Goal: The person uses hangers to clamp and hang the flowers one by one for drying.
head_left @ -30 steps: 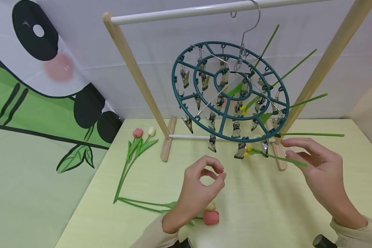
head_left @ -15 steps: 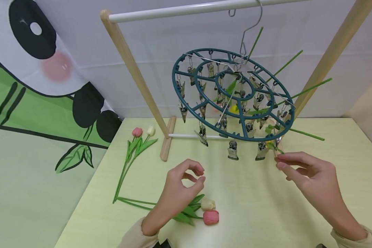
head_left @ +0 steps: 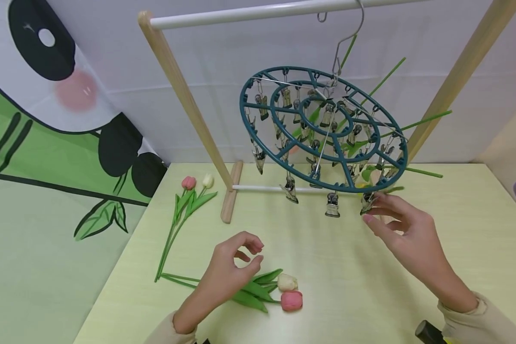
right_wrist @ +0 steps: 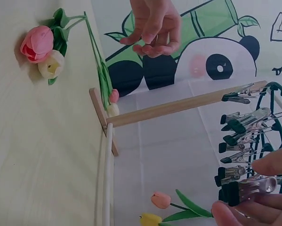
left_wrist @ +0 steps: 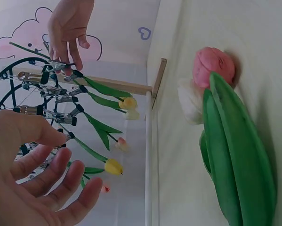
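Observation:
A round dark-teal clip hanger (head_left: 296,174) with several metal clips hangs from the rack's bar. My right hand (head_left: 408,239) is at its near right edge, with thumb and fingers around one hanging metal clip (right_wrist: 253,188); they appear to pinch it. Artificial tulips are clipped along the hanger's far and right side, their green stems (head_left: 425,119) pointing outward; a yellow tulip (left_wrist: 113,166) shows among them. Loosely curved and holding nothing, my left hand (head_left: 228,267) hovers over the tulips lying on the table, the pink tulip (head_left: 291,301) and white tulip (head_left: 287,282) nearest.
Another pink tulip (head_left: 188,182) and a white tulip (head_left: 208,180) lie at the table's left. The rack has wooden legs (head_left: 185,95), a white top bar (head_left: 249,14) and a white lower bar (head_left: 266,189). A panda-print cloth (head_left: 43,62) covers the wall behind.
My right hand has moved left from the clipped flower's stem to a metal clip. My left hand has drawn back left and down. The hanger has turned and tilted.

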Motion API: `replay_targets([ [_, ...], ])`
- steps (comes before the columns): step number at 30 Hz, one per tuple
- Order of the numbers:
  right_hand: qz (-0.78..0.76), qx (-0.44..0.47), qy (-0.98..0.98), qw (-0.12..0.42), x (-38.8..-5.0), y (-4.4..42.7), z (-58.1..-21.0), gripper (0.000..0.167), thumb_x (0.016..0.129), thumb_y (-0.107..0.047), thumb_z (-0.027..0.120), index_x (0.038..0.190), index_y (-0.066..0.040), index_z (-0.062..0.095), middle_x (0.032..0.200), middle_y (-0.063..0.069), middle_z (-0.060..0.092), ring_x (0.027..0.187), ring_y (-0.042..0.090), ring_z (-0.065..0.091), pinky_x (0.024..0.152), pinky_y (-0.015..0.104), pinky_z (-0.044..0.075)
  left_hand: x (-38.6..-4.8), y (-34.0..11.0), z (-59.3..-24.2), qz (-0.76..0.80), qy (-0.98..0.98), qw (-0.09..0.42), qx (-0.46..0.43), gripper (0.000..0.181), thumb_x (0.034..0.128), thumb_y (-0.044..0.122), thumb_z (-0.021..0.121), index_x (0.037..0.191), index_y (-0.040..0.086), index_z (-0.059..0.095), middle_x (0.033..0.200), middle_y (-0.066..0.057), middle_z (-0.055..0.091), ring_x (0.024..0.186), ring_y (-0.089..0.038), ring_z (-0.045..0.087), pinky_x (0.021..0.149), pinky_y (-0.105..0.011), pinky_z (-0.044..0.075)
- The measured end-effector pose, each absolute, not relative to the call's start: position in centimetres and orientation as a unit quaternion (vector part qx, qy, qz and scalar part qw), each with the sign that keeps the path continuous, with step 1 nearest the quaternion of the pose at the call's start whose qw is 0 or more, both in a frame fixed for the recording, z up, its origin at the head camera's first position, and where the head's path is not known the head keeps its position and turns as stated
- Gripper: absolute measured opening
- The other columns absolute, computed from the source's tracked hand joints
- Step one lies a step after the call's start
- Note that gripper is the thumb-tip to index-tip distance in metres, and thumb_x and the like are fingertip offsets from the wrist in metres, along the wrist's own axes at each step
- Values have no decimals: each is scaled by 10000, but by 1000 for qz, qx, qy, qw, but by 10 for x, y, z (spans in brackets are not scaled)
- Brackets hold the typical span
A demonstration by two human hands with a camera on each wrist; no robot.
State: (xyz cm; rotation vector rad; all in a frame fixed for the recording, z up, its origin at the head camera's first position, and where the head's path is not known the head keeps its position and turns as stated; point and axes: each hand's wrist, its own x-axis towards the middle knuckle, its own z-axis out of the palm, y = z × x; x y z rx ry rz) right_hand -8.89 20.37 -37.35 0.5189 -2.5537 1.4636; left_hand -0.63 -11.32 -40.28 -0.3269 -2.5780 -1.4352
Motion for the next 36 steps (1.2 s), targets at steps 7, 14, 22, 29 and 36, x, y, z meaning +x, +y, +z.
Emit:
replay_targets([
  [7, 482, 185, -848, 118, -90, 193, -369, 284, 888, -110, 650, 1167, -68, 617, 1037, 26, 639, 927, -12, 565, 693, 87, 459, -4, -130, -412, -468, -875, 86, -92, 269, 765, -111, 667, 908, 111, 617, 813, -6, 628, 763, -155, 603, 603, -294, 556],
  [14, 490, 177, -843, 136, -92, 190, -366, 197, 874, -77, 656, 1068, -39, 651, 908, 15, 612, 830, 57, 518, 674, 94, 439, 0, -152, -416, -455, -883, 84, -81, 243, 793, -46, 682, 910, 158, 620, 826, 37, 630, 766, -113, 596, 605, -275, 553],
  [22, 487, 170, -847, 126, -91, 192, -366, 189, 882, -114, 657, 1063, -61, 670, 899, -8, 624, 789, 41, 548, 634, 105, 459, 4, -172, -425, -432, -900, 43, -51, 210, 812, -18, 676, 887, 172, 626, 828, 37, 636, 763, -108, 590, 603, -266, 546],
  [29, 493, 175, -844, 119, -91, 194, -368, 212, 877, -99, 665, 1085, -60, 669, 953, -36, 635, 802, 28, 569, 638, 110, 477, 8, -178, -430, -423, -905, 22, -43, 205, 812, -28, 676, 884, 159, 632, 810, 62, 622, 759, -97, 584, 602, -261, 542],
  [36, 491, 180, -844, 116, -91, 196, -368, 206, 870, -94, 673, 1073, -61, 671, 957, -29, 635, 795, 27, 574, 635, 109, 480, 12, -182, -433, -405, -913, -2, -48, 171, 818, -21, 669, 909, 121, 636, 830, 24, 634, 776, -95, 580, 607, -259, 538],
])
